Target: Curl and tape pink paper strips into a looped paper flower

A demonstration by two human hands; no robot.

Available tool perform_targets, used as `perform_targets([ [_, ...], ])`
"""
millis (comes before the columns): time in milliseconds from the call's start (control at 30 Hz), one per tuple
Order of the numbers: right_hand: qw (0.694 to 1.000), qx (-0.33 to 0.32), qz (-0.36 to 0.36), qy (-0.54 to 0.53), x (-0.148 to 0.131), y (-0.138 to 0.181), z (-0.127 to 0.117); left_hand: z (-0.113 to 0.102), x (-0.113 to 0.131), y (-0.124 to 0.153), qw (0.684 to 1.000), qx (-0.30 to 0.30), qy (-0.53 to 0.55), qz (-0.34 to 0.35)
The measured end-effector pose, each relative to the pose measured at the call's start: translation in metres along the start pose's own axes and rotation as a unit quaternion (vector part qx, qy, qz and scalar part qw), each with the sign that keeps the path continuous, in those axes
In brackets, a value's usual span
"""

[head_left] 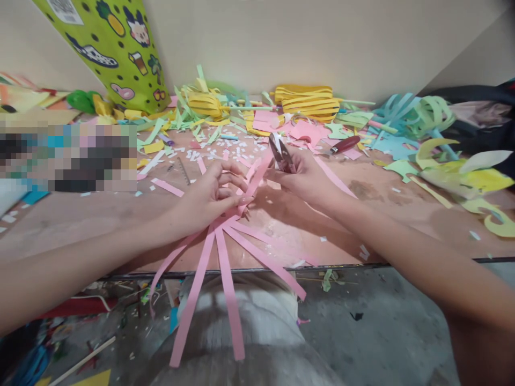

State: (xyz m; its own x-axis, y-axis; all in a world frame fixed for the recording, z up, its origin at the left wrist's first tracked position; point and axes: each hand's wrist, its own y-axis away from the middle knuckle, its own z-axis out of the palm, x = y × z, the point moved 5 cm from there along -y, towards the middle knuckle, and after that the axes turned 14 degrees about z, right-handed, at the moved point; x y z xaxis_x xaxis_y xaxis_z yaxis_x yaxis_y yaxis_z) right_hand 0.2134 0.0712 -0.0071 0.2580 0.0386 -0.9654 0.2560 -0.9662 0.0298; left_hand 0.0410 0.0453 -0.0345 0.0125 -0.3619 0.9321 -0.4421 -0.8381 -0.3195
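Note:
Several long pink paper strips (pixel 225 289) fan out from a shared middle on the table, some hanging over its front edge. My left hand (pixel 219 190) is over that middle, its thumb and fingers closed on one raised pink strip (pixel 257 174). At the other end of the raised strip is my right hand (pixel 303 174), closed around a small dark metal hand tool (pixel 282 153) with two shiny sides. Its exact kind I cannot make out. A narrow white piece shows at its tip. My right thumb and fingertips are close to the strip, and whether they touch it is unclear.
A red-handled tool (pixel 345 145) lies beyond my right hand. Yellow paper lanterns (pixel 308 103), blue paper shapes (pixel 430 118) and coloured scraps line the wall. A green patterned bag (pixel 120 53) stands back left. White bits are scattered over the table (pixel 354 230).

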Motion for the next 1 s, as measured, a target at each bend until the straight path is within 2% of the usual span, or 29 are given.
perform_targets([
  [167, 0.999, 0.006, 0.032, -0.023, 0.004, 0.0, -0.001, -0.004, 0.004, -0.002, 1.0, 0.025, -0.012, -0.007],
  [333, 0.998, -0.027, 0.019, -0.049, 0.005, 0.004, 0.003, -0.006, 0.009, -0.002, 0.998, 0.051, -0.029, -0.019],
  [667, 0.998, -0.055, -0.003, 0.001, 0.012, 0.009, 0.012, 0.002, 0.007, 0.001, 1.0, 0.017, -0.008, -0.014],
  [800, 0.995, -0.06, -0.045, 0.062, 0.015, 0.005, 0.012, -0.001, 0.023, -0.001, 0.992, -0.018, -0.115, 0.042],
  [900, 0.992, -0.054, -0.076, 0.089, 0.014, 0.004, 0.013, -0.007, 0.036, -0.003, 0.98, -0.007, -0.183, 0.079],
  [1000, 0.99, -0.065, -0.087, 0.087, 0.013, 0.006, 0.015, -0.012, 0.038, -0.005, 0.969, 0.007, -0.231, 0.086],
])
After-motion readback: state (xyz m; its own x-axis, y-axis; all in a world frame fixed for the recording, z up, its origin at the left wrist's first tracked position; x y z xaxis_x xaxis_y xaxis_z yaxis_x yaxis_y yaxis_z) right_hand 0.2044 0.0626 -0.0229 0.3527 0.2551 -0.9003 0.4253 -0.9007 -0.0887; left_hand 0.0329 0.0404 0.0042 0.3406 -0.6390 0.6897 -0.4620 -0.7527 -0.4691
